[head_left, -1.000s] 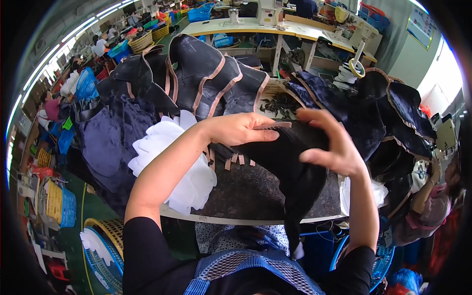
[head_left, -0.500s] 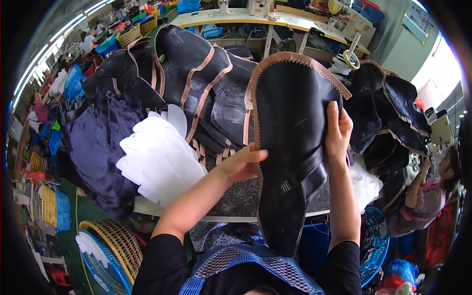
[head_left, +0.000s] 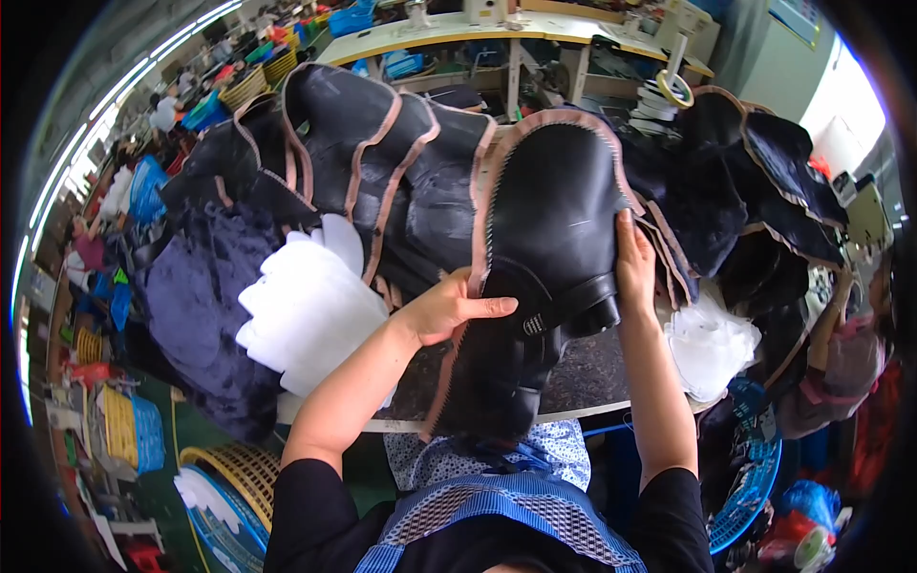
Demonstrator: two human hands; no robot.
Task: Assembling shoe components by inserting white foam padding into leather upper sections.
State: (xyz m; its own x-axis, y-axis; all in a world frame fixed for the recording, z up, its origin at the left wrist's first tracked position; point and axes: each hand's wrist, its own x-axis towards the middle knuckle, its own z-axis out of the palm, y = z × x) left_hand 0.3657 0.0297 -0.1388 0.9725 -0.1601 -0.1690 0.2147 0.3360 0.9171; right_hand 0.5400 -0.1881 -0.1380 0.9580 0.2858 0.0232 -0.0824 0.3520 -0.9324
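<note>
In front of me is a black boot upper (head_left: pixel 554 191) with a pinkish-brown zigzag-stitched edge, a strap across it and a small label. My left hand (head_left: pixel 444 310) grips its left edge, thumb lying on the black face and fingers hidden behind. On the opposite edge my right hand (head_left: pixel 635 263) is closed, thumb up along the side. The piece bends at the strap, and its lower end hangs over the table's near edge. Left of it, several similar black uppers (head_left: pixel 334 119) lie overlapped in a row. A fanned stack of white shaped sheets (head_left: pixel 310 320) is beside my left forearm.
Dark plush pieces (head_left: pixel 196 296) heap at the table's left. More black uppers (head_left: pixel 774 191) lie at the right, near a white bundle (head_left: pixel 712 344). Rolls of tape stand on a post (head_left: pixel 673 91). Baskets (head_left: pixel 229 458) sit below left; a co-worker (head_left: pixel 845 368) is at the right.
The boot upper has come down toward the table and folded at the strap; its lower end has swung left. My left hand has moved slightly left, and my right hand has lowered.
</note>
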